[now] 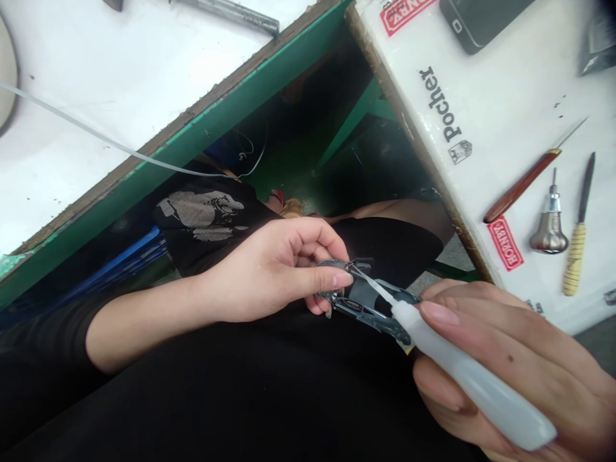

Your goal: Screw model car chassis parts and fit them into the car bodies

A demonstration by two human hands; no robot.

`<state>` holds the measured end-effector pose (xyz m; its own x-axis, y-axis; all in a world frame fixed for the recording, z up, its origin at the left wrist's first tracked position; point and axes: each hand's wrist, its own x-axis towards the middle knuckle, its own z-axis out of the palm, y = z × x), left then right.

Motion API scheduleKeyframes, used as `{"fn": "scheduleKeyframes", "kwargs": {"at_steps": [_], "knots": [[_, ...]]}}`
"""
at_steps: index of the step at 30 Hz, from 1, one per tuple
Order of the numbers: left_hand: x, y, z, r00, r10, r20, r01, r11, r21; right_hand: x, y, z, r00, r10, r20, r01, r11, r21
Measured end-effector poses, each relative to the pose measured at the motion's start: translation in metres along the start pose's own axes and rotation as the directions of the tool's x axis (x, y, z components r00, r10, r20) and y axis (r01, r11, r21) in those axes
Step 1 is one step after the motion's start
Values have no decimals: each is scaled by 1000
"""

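Between the thumb and fingers of my left hand is a dark grey plastic frame-like part, long and narrow with open gaps, possibly a piece of a model car. It is tilted, with its far end near my right hand. My right hand is closed around a white-handled tool with a thin pointed tip. That tip reaches the part close to my left thumb; I cannot tell whether it touches. My left fingers hide some of the part.
On the right, a table covered in white printed wrap bears a wooden-handled awl, a metal-handled driver, a yellow-handled file and a phone. A green-edged table stands left, with a white cord across it.
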<state>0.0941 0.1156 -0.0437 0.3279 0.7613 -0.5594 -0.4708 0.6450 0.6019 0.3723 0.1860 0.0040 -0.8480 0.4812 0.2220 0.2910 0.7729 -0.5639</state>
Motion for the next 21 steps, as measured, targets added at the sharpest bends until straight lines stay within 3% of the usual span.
{"fn": "scheduleKeyframes", "kwargs": {"at_steps": [18,21], "knots": [[-1,0,0,1000,-12,-13,12,1000,-2,4,-1,5,999,18,-34,-17,999,49],[-1,0,1,1000,-15,-11,15,1000,-1,-6,-1,15,992,29,-123,-21,998,61]]}}
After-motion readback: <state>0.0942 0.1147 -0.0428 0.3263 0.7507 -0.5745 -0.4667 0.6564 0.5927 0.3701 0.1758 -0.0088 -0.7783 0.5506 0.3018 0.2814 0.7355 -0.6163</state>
